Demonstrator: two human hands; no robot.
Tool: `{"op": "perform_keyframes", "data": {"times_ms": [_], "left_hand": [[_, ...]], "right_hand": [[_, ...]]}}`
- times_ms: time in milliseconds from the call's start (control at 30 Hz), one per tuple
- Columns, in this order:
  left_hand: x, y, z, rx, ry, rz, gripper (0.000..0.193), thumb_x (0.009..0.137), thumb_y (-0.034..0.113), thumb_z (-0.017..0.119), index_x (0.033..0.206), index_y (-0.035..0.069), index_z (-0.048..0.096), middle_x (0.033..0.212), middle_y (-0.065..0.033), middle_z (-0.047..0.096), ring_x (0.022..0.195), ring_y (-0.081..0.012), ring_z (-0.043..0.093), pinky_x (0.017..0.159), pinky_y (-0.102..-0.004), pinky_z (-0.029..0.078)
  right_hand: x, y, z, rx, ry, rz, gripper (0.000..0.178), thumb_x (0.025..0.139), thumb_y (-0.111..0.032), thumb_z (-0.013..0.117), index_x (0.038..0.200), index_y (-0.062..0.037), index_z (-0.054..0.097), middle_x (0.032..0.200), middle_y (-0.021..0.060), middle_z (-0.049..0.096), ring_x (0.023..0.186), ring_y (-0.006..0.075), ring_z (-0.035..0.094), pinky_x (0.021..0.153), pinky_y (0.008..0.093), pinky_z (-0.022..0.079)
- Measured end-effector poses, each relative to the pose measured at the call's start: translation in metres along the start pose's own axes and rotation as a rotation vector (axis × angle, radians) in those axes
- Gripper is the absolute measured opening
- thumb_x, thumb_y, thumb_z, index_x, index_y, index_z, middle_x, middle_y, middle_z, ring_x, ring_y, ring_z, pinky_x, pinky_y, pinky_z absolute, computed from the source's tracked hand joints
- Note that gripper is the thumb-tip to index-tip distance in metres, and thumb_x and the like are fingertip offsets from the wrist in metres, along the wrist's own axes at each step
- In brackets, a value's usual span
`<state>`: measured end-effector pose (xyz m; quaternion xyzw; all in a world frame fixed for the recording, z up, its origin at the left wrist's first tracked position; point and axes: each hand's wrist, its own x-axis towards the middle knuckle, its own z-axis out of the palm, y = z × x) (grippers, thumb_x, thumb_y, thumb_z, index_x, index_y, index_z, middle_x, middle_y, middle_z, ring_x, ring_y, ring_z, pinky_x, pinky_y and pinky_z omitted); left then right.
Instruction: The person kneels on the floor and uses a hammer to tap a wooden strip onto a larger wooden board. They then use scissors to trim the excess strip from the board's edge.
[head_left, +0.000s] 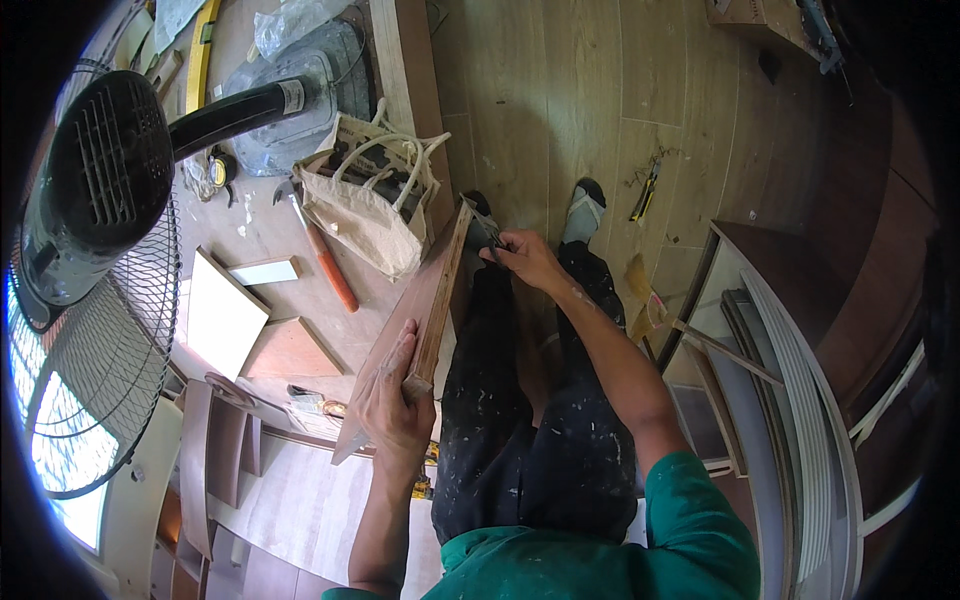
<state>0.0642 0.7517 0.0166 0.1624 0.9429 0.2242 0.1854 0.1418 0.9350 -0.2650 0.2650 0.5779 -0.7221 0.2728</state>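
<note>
A wooden board [437, 318] stands on its edge in front of me, its raw layered edge facing up and its pinkish-brown face to the left. Near its closer end, my left hand [396, 402] grips it, fingers stretched along the face. My right hand [527, 262] is closed around a small dark tool [495, 240] by the board's far end; its exact kind is too small to make out. To the left of the board lie a hammer [325, 262] with an orange-brown handle and a beige cloth bag [370, 215] with handles.
A black fan [100, 170] looms at the left. Board offcuts [225, 310], a tape measure [220, 170] and a yellow level [202, 60] lie on the work surface. A yellow cutter knife [648, 190] is on the wood-look floor. Panels [800, 400] lean in a frame at right.
</note>
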Motion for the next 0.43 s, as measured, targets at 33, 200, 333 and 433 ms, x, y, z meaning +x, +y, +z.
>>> {"op": "perform_keyframes", "data": {"times_ms": [33,200,333,433], "left_hand": [[0.000,0.000,0.000,0.004,0.003,0.004,0.044,0.085,-0.003,0.079,0.125,-0.001,0.062,0.126,-0.0189,0.072,0.107,-0.0322,0.075,0.088,-0.0376,0.060],[0.002,0.003,0.000,0.014,0.008,0.002,0.041,0.085,-0.002,0.079,0.123,-0.001,0.064,0.125,-0.0182,0.073,0.105,-0.0312,0.076,0.087,-0.0365,0.060],[0.000,0.003,0.000,0.030,0.004,-0.021,0.039,0.085,-0.001,0.079,0.121,-0.001,0.066,0.124,-0.0178,0.074,0.105,-0.0308,0.076,0.087,-0.0363,0.060],[0.000,0.002,0.001,0.019,0.033,0.000,0.039,0.085,0.000,0.080,0.121,-0.001,0.066,0.124,-0.0176,0.074,0.104,-0.0306,0.076,0.088,-0.0362,0.060]], "right_hand": [[0.000,0.002,0.001,0.019,0.006,0.000,0.047,0.090,-0.031,0.083,0.070,-0.0003,0.055,0.069,-0.0032,0.039,0.063,0.0074,0.037,0.053,0.0311,0.029],[-0.004,0.000,-0.004,-0.112,-0.030,-0.050,0.024,0.098,-0.017,0.071,0.082,-0.0006,0.063,0.073,-0.0071,0.053,0.068,0.0032,0.045,0.058,0.0253,0.035],[-0.018,-0.025,-0.004,-0.197,-0.029,0.002,0.030,0.095,-0.024,0.077,0.082,-0.0007,0.063,0.071,-0.0042,0.051,0.068,0.0041,0.046,0.058,0.0256,0.036],[-0.023,-0.039,-0.009,-0.260,0.041,0.062,0.032,0.093,-0.028,0.080,0.084,-0.0015,0.065,0.071,-0.0024,0.051,0.068,0.0044,0.048,0.058,0.0257,0.038]]}}
